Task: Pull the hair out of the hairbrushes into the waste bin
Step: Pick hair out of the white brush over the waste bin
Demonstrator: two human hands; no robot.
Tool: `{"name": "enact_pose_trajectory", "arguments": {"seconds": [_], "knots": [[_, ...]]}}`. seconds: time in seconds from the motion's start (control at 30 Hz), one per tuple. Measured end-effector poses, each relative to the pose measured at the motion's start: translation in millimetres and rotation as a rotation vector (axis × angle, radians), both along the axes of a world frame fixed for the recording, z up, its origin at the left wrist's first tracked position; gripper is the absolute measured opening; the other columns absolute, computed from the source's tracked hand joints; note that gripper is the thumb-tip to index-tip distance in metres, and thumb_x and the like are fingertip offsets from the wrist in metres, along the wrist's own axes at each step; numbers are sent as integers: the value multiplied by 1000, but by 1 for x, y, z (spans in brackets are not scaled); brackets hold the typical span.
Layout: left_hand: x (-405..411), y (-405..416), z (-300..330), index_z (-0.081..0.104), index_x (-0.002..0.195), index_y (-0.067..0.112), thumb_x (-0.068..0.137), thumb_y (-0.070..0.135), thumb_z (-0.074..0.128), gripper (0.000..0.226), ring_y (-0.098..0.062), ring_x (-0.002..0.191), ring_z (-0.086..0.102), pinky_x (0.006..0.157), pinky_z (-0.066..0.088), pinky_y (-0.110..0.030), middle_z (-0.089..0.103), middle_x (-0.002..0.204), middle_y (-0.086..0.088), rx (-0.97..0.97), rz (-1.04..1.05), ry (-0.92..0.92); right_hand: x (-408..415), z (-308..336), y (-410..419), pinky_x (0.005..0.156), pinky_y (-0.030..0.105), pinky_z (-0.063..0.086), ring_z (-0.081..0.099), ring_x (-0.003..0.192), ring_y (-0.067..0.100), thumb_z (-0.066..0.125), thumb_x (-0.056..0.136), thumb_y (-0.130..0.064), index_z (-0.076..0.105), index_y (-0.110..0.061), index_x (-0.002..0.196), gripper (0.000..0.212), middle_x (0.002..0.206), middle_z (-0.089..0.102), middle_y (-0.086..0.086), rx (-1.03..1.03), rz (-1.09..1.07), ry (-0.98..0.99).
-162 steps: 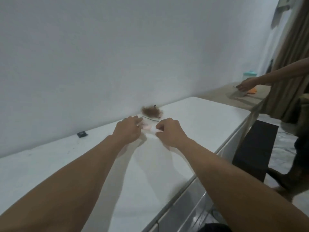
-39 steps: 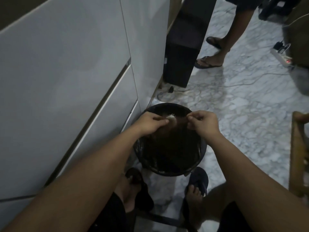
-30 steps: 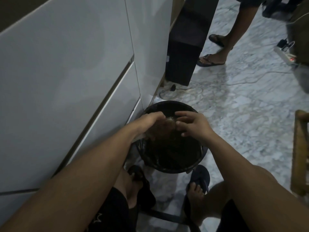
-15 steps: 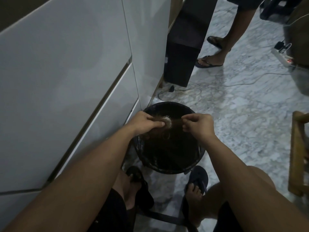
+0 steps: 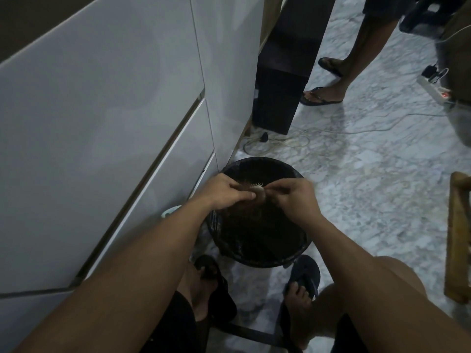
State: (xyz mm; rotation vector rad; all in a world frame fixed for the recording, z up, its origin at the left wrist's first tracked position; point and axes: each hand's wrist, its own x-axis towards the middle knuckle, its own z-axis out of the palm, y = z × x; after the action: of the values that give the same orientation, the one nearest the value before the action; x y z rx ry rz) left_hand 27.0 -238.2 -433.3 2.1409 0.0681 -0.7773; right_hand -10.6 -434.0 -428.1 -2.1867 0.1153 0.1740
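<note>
- Over the black waste bin, near our feet, we are holding a pale hairbrush in our left hand, the grip curled round it.
- To its right, we are pinching brown hair at the bristles with our right hand, fingertips closed on the strands.
- Below both hands, more brown hair is lying inside the bin.
- At left, white drawer fronts are standing just beside the bin.
- Far right, another person's sandalled feet are standing on the marble floor, near a white cable.
</note>
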Motion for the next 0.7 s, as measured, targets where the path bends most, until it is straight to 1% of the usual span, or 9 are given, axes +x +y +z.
{"name": "enact_pose_trajectory", "arguments": {"seconds": [0.07,0.13,0.3,0.37,0.43,0.5,0.57,0.63,0.7], "knots": [[1,0,1,79,100,25,73,48,79,35,-15,88,71,91,56,-39,76,90,4,-5,18,-11,3,1,-3,83,31,57,67,79,7,70,85,-10,78,-16,92,12,81,72,-7,-19,-53,6],[2,0,2,79,99,26,73,47,80,33,-14,85,71,90,57,-39,76,88,4,-13,31,-20,5,3,-7,85,33,57,68,83,9,69,85,-10,78,-18,90,13,83,72,-8,-33,-130,-10],[2,-1,1,79,96,25,74,48,79,33,-15,86,71,93,55,-40,75,86,5,-20,50,-15,4,7,-9,85,28,55,66,83,12,66,87,-7,77,-11,94,13,89,73,2,-19,-308,-42],[2,-1,1,79,99,24,74,49,78,34,-17,88,71,93,55,-41,76,89,3,-8,31,-2,3,5,-8,83,26,54,65,85,10,66,88,-11,76,-15,96,14,91,72,-2,-60,-265,-54],[1,1,4,77,103,23,79,44,76,32,-16,88,71,93,55,-40,75,93,0,8,6,19,2,4,-7,85,26,54,66,91,9,67,86,-13,72,-22,105,22,101,70,-6,-59,-128,-35],[0,2,10,76,104,21,84,37,73,25,-18,89,70,94,55,-40,75,95,-1,-11,10,45,-1,3,-6,80,15,52,66,93,8,69,85,-13,63,-26,122,40,112,63,-6,13,47,14],[-1,2,12,76,98,21,85,32,72,17,-21,90,71,93,55,-43,74,94,-3,-48,36,67,-4,1,-2,72,8,50,66,90,7,71,84,-13,59,-28,129,49,116,58,-5,18,181,16],[-2,2,12,76,93,23,84,33,73,14,-21,90,70,93,55,-43,75,93,-2,-51,25,67,-7,-4,2,74,5,48,64,89,6,71,84,-13,66,-24,123,41,113,61,-4,-22,210,-36],[-2,2,10,78,94,25,83,38,73,18,-19,91,69,93,54,-40,75,93,0,0,-40,48,-7,-6,4,73,2,43,62,85,7,70,84,-10,75,-18,106,24,101,68,-1,-106,136,-116]]}}
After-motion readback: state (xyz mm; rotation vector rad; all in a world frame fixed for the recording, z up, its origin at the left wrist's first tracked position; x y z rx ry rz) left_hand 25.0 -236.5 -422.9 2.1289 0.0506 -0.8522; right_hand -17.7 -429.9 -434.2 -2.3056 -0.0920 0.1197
